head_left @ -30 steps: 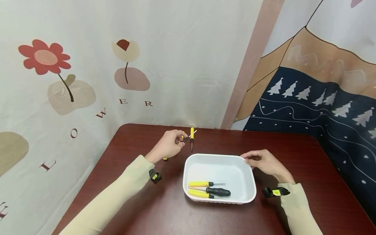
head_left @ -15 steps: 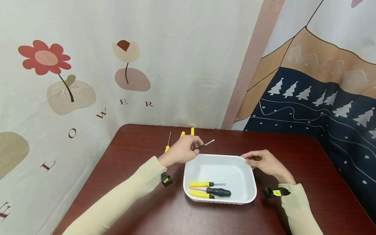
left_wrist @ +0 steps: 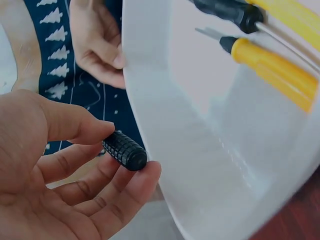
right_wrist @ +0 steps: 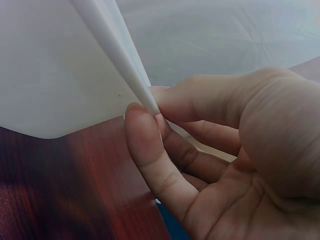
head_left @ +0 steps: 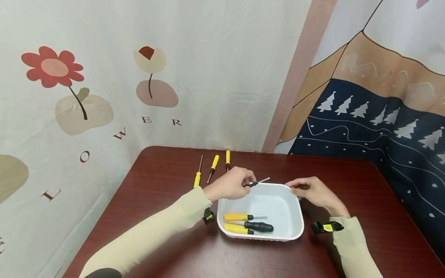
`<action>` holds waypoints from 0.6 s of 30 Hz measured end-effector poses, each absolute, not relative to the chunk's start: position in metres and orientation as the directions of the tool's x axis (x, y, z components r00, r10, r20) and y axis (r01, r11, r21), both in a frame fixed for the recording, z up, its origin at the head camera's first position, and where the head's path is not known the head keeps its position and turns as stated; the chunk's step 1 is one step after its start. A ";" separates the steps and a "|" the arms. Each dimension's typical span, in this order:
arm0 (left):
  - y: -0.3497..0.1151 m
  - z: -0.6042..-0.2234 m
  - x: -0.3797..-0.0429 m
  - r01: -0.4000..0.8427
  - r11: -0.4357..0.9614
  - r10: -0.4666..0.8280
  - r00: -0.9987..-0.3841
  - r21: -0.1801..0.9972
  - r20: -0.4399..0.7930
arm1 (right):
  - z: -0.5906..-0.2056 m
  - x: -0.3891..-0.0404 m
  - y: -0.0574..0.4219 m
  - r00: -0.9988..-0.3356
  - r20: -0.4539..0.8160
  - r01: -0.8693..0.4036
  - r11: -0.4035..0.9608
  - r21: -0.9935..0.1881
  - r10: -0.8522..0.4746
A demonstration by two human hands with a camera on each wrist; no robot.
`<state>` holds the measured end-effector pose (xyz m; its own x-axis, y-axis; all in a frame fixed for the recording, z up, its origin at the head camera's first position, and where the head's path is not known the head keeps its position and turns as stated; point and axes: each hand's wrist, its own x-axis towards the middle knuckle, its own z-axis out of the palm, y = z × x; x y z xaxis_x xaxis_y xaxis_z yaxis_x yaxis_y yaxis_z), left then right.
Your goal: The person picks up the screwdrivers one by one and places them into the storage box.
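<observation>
Over the back left part of a white plastic tray [head_left: 278,202], my left hand [head_left: 234,184] pinches a small screwdriver [left_wrist: 124,151] by its ribbed black handle. Its thin metal shaft points to the right in the head view. My right hand [head_left: 314,193] grips the tray's back right corner, and the right wrist view shows the rim [right_wrist: 122,65] between thumb and fingers. Inside the tray lie two yellow-handled screwdrivers [head_left: 237,217] and a black-handled screwdriver [head_left: 261,226] between them, all near the front wall.
Behind the tray, three more yellow screwdrivers lie on the dark red wooden table [head_left: 167,173]: one at the left [head_left: 197,175], one in the middle [head_left: 214,163] and one at the right [head_left: 228,157], partly behind my left hand. A printed curtain [head_left: 222,77] hangs behind the table.
My left hand has carried the black-handled screwdriver right and toward me, from the table's back to over the tray. The table screwdrivers it covered now show. My right hand has stayed put.
</observation>
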<state>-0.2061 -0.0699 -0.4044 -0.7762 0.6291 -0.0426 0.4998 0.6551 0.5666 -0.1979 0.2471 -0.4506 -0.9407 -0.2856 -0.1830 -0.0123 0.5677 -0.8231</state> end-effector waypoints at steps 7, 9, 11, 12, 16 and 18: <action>-0.051 -0.406 -0.202 0.536 0.649 0.677 -0.730 0.540 -0.089 | -0.452 -0.199 0.247 -0.941 -0.187 -0.008 0.573 -0.820 -0.281; -0.045 -0.406 -0.200 0.543 0.642 0.691 -0.716 0.541 -0.101 | -0.452 -0.199 0.247 -0.942 -0.188 -0.007 0.575 -0.818 -0.279; -0.040 -0.404 -0.199 0.552 0.635 0.704 -0.701 0.540 -0.112 | -0.452 -0.200 0.247 -0.942 -0.187 -0.008 0.575 -0.818 -0.279; -0.037 -0.404 -0.198 0.560 0.632 0.712 -0.692 0.535 -0.117 | -0.452 -0.200 0.247 -0.942 -0.186 -0.009 0.575 -0.818 -0.279; -0.027 -0.405 -0.197 0.575 0.624 0.733 -0.666 0.529 -0.139 | -0.452 -0.201 0.247 -0.942 -0.179 -0.016 0.572 -0.820 -0.284; -0.023 -0.407 -0.197 0.583 0.623 0.740 -0.656 0.522 -0.151 | -0.452 -0.201 0.247 -0.942 -0.178 -0.019 0.574 -0.819 -0.285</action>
